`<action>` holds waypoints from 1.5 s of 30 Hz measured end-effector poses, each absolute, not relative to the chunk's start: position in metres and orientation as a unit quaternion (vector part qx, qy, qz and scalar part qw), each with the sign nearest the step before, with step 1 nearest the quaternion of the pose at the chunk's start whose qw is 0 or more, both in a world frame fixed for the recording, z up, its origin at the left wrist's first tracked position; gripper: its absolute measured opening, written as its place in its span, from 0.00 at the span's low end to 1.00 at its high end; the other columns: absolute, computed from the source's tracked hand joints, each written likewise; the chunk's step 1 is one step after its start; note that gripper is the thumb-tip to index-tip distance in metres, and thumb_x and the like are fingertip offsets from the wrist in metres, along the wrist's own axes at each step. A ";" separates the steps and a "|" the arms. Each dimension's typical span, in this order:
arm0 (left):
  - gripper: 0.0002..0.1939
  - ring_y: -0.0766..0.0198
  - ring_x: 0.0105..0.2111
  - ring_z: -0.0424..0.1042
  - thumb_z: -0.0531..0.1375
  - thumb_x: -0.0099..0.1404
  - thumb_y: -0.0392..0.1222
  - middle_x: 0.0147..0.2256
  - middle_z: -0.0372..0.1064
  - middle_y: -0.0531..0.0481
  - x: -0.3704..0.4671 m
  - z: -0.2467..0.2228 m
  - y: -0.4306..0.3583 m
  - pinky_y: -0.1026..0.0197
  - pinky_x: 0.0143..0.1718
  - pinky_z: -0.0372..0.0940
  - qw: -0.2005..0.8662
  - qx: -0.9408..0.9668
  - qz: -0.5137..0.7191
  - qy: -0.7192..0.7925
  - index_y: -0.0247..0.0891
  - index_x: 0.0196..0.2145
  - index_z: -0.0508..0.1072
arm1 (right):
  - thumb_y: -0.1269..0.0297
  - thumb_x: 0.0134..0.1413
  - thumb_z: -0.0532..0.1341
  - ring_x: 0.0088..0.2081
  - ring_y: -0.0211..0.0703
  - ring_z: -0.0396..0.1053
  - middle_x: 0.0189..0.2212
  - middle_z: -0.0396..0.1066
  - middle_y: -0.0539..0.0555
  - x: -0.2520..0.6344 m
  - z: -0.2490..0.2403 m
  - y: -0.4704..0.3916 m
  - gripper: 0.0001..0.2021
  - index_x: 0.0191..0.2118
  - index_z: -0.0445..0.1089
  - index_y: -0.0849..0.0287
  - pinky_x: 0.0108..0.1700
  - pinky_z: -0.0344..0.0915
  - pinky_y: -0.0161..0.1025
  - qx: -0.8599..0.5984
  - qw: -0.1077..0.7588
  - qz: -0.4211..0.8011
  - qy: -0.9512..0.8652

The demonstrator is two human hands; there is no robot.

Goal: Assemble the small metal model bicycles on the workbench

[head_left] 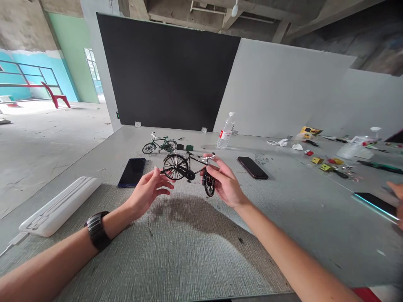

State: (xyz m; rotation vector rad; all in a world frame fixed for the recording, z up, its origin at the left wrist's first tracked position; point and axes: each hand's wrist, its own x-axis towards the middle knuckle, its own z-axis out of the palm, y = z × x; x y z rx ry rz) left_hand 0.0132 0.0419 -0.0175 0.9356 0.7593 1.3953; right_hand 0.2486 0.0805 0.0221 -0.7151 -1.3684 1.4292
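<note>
A black model bicycle (190, 175) is held up above the table between my two hands, its front wheel turned to one side. My right hand (227, 182) is closed on the front end, thumb and fingers around the fork below the silver handlebar. At the rear wheel, my left hand (150, 186) pinches the back edge between thumb and forefinger, the other fingers loosely curled; the exact contact is partly hidden. Behind it, a green model bicycle (160, 145) stands on the table, with a small black case (180, 147) and a small green case (189, 148) beside it.
Phones lie left (132, 172) and right (252, 167) of the bicycle. A white power bank (59, 206) with a cable is at far left. A water bottle (226, 131) stands near the black panel (170, 71). Small toy parts (327, 167) and another person's hand (398, 201) are at right.
</note>
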 end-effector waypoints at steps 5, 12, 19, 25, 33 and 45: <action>0.17 0.65 0.32 0.72 0.60 0.67 0.54 0.35 0.74 0.46 0.014 -0.018 0.040 0.63 0.32 0.67 0.577 0.489 0.562 0.336 0.35 0.35 0.69 | 0.59 0.56 0.65 0.32 0.40 0.70 0.31 0.74 0.50 0.247 0.021 0.079 0.21 0.55 0.65 0.50 0.35 0.64 0.37 -0.308 0.492 0.593 -0.558; 0.13 0.64 0.32 0.71 0.58 0.69 0.50 0.35 0.73 0.45 0.013 -0.025 0.040 0.61 0.33 0.67 0.539 0.563 0.530 0.334 0.36 0.38 0.70 | 0.58 0.57 0.64 0.33 0.40 0.70 0.32 0.74 0.50 0.245 0.020 0.078 0.21 0.55 0.64 0.51 0.36 0.65 0.38 -0.305 0.488 0.589 -0.568; 0.11 0.65 0.29 0.70 0.60 0.65 0.48 0.31 0.73 0.48 0.014 -0.024 0.043 0.63 0.28 0.66 0.476 0.544 0.540 0.431 0.37 0.36 0.67 | 0.58 0.59 0.62 0.35 0.41 0.69 0.32 0.73 0.50 0.247 0.014 0.082 0.20 0.55 0.63 0.50 0.39 0.65 0.39 -0.296 0.497 0.538 -0.613; 0.14 0.65 0.29 0.69 0.59 0.67 0.50 0.31 0.70 0.49 0.015 -0.021 0.043 0.64 0.27 0.64 0.455 0.513 0.569 0.453 0.37 0.40 0.66 | 0.56 0.61 0.60 0.37 0.43 0.70 0.33 0.72 0.50 0.247 0.011 0.084 0.19 0.56 0.61 0.48 0.41 0.66 0.42 -0.304 0.493 0.490 -0.652; 0.13 0.69 0.20 0.56 0.58 0.67 0.50 0.20 0.56 0.57 0.013 -0.020 0.041 0.66 0.21 0.51 0.293 0.626 0.513 0.509 0.38 0.30 0.69 | 0.58 0.64 0.57 0.42 0.45 0.70 0.35 0.68 0.51 0.241 0.013 0.072 0.19 0.58 0.57 0.50 0.47 0.65 0.45 -0.322 0.486 0.330 -0.742; 0.15 0.69 0.17 0.52 0.54 0.69 0.45 0.16 0.55 0.58 0.018 -0.015 0.030 0.64 0.21 0.47 0.161 0.739 0.385 0.529 0.38 0.27 0.69 | 0.58 0.66 0.55 0.40 0.44 0.69 0.35 0.68 0.51 0.233 0.012 0.060 0.18 0.59 0.57 0.50 0.46 0.64 0.44 -0.327 0.435 0.280 -0.790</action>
